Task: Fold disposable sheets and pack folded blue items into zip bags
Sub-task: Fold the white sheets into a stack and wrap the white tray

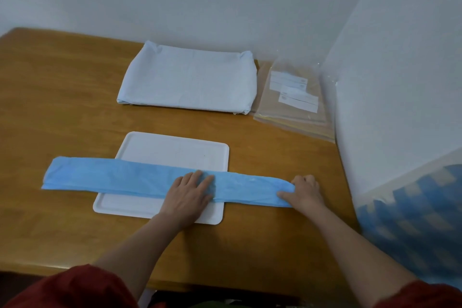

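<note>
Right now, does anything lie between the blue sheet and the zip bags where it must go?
Nothing visible does. Only bare table lies between the blue sheet and the zip bags. The white bundle sits left of the bags. The left hand presses the sheet; the right hand grips its end.

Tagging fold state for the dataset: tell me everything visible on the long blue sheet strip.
The thin blue disposable sheet is folded into a long narrow band, crinkled, looking like soft nonwoven or film. It lies flat across the near half of the white rectangular plastic tray, both ends overhanging onto the brown wooden table. The left hand presses flat near its middle; the right hand pinches its right end.
</note>
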